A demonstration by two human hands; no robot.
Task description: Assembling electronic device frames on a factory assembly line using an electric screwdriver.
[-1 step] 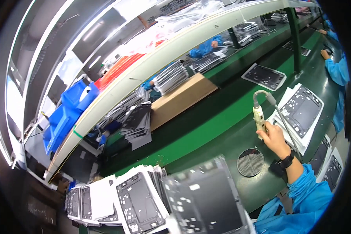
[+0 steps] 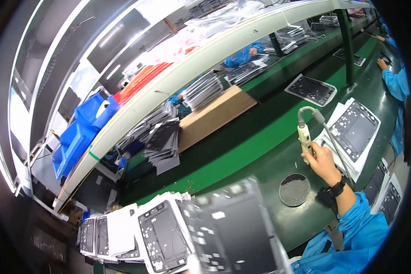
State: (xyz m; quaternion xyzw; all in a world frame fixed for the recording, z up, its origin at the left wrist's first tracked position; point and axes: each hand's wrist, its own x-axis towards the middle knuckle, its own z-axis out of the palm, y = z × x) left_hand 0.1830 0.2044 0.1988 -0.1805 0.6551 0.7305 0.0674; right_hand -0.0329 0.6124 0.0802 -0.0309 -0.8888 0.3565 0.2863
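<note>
My right hand (image 2: pixel 322 162) is closed around a cream, stick-shaped hand tool (image 2: pixel 303 137), with a grey hose looping from its top. It is above the green bench, beside a stack of black panels (image 2: pixel 358 128) dotted with white patches. A black tablet-sized panel (image 2: pixel 242 233) is raised and tilted at the bottom middle, blurred by motion. At that panel's lower left edge only a pale, smeared bit of my left hand (image 2: pixel 193 265) shows; it grips the panel, with its fingers mostly hidden. Left of it lies a stack topped by another black panel (image 2: pixel 164 235).
A round metal mesh disc (image 2: pixel 294 189) is set into the bench. A long cardboard box (image 2: pixel 217 116) stands across the green belt (image 2: pixel 233 160), near stacked panels. One panel (image 2: pixel 311 90) lies on the belt. A pale shelf beam (image 2: pixel 178 82) crosses above, with blue bins (image 2: pixel 80 130). Co-workers' blue sleeves (image 2: pixel 395 84) show.
The raised panel has shifted slightly left and is more blurred. My right hand keeps its grip on the tool in nearly the same spot.
</note>
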